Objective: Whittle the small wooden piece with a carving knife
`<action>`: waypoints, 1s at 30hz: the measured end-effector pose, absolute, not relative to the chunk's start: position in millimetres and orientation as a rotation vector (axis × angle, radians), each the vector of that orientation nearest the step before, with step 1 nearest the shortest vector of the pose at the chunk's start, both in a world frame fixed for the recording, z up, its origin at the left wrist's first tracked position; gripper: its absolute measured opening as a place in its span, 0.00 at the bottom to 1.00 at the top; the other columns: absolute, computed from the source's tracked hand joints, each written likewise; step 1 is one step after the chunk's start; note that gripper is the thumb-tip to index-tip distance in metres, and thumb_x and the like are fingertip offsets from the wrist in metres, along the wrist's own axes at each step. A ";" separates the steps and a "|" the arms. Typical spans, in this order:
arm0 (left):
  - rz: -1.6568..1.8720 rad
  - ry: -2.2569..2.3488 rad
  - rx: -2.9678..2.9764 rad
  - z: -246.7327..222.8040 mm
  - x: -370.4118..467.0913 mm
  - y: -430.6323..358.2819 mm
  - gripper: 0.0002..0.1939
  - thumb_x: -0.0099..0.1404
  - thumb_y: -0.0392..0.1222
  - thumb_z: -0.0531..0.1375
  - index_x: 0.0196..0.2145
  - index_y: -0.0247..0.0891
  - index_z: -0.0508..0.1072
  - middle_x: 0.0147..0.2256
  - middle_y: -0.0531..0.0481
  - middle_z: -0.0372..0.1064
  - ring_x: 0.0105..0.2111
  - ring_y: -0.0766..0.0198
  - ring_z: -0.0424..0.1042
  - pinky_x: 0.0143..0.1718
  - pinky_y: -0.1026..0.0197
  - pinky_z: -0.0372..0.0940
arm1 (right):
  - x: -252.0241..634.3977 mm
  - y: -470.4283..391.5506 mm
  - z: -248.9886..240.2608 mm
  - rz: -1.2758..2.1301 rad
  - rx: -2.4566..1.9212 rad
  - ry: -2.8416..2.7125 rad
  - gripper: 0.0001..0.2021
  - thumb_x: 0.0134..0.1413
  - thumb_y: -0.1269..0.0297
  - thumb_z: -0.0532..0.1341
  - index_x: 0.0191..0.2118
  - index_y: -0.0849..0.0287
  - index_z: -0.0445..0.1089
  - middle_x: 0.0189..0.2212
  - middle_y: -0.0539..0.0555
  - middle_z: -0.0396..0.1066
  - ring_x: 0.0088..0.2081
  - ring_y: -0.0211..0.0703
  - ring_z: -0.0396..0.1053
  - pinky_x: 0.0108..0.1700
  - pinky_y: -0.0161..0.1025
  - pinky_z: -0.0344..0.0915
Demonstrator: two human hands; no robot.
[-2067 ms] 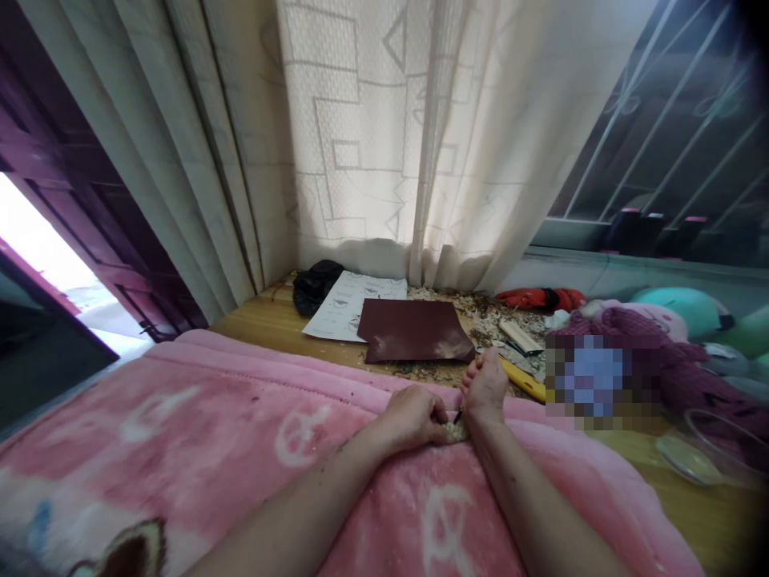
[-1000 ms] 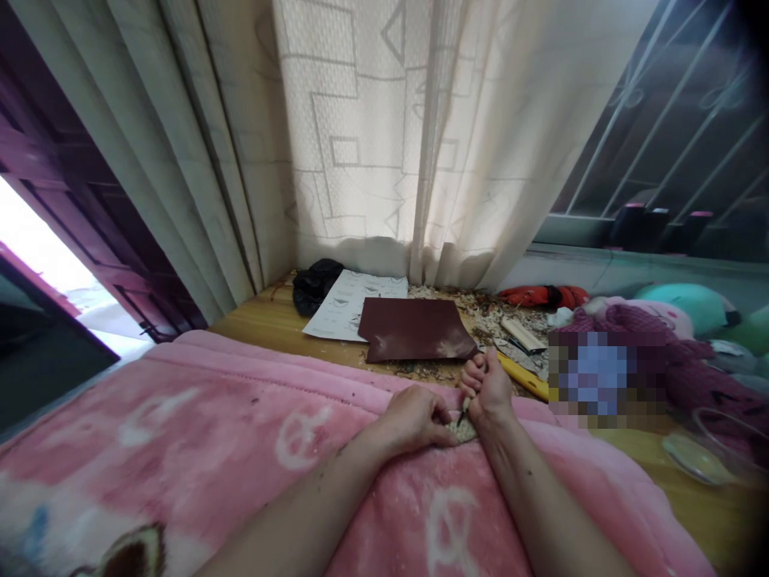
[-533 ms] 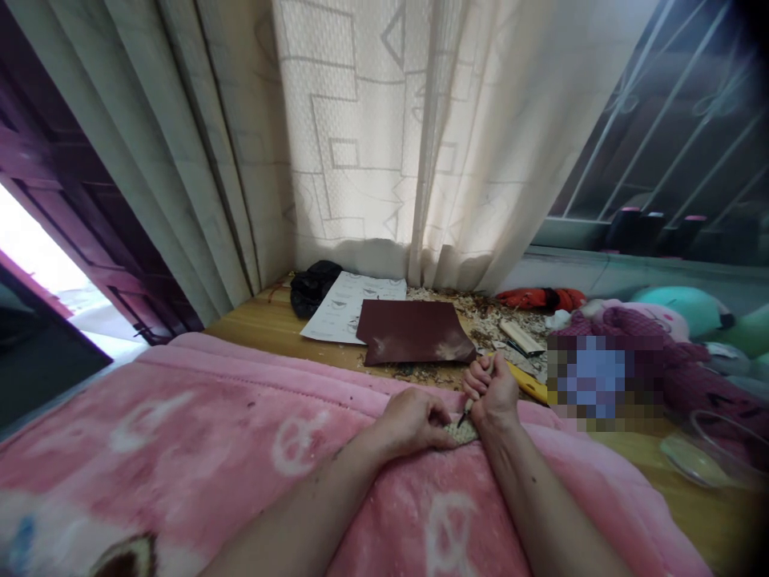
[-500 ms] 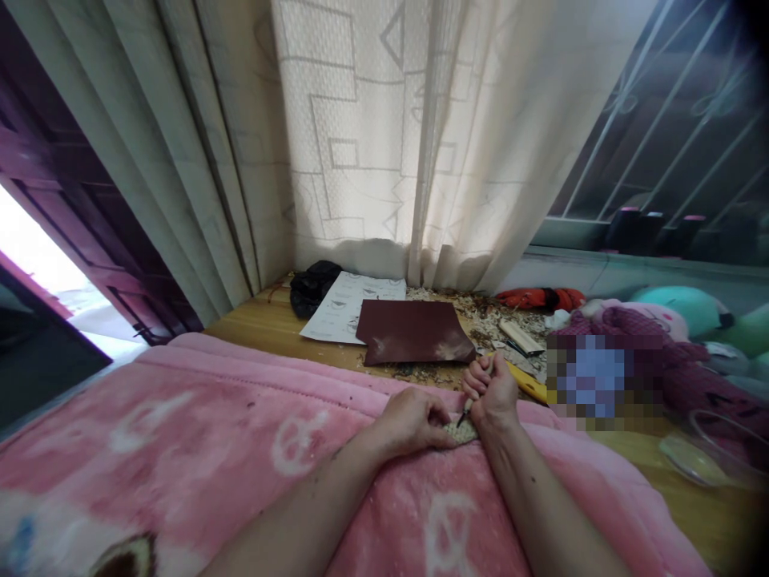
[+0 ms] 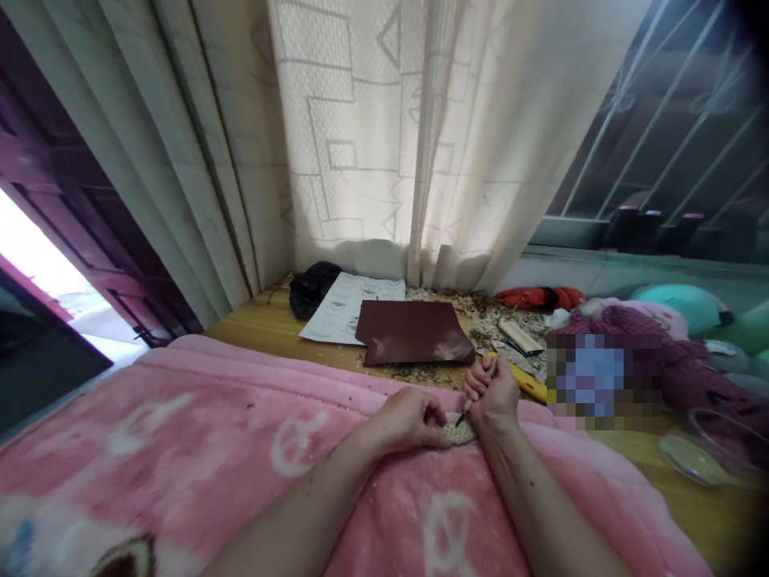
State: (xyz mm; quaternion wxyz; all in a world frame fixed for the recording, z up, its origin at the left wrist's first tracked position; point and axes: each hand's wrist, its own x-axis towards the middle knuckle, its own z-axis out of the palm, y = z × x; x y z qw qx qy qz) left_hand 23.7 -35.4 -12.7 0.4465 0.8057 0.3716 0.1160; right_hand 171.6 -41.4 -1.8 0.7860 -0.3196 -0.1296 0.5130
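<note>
On the pink blanket in front of me lies a small beige piece with a bumpy, patterned surface. My left hand pinches its left end between thumb and fingers. Wrapped in a fist, my right hand grips a slim carving tool with a pale handle end showing above the fist. The tool's dark tip points down and left onto the top of the beige piece. My right wrist rests close against the piece's right end, which is partly hidden.
Beyond the blanket, a wooden surface bears a dark red sheet, white paper, a black bag and scattered shavings. A pale block and a yellow object lie near my right hand. Plush toys are at right.
My left hand has shifted very slightly left, showing a little more of the beige piece. The right hand and tool keep nearly the same place.
</note>
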 end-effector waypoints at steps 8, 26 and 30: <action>0.284 0.950 2.047 -11.8 24.2 -36.9 0.16 0.44 0.46 0.63 0.31 0.35 0.71 0.25 0.55 0.65 0.24 0.71 0.60 0.22 0.70 0.49 | 172.8 -41.7 -1.6 1.052 -0.725 -0.296 0.17 0.51 0.51 0.48 0.21 0.56 0.48 0.09 0.40 0.40 0.10 0.29 0.34 0.09 0.27 0.35; 0.156 0.986 2.118 3.5 25.7 -39.3 0.16 0.44 0.47 0.62 0.31 0.37 0.73 0.24 0.54 0.66 0.24 0.69 0.61 0.21 0.69 0.49 | 162.3 -41.7 5.4 0.922 -0.861 -0.322 0.17 0.50 0.50 0.50 0.21 0.57 0.50 0.09 0.40 0.43 0.10 0.28 0.38 0.09 0.27 0.37; 0.148 0.992 2.151 6.1 26.1 -40.2 0.15 0.45 0.47 0.62 0.31 0.37 0.73 0.24 0.55 0.66 0.24 0.68 0.61 0.22 0.69 0.49 | 161.2 -40.1 2.1 0.842 -0.941 -0.296 0.18 0.50 0.49 0.49 0.21 0.57 0.50 0.09 0.40 0.44 0.10 0.28 0.40 0.10 0.27 0.38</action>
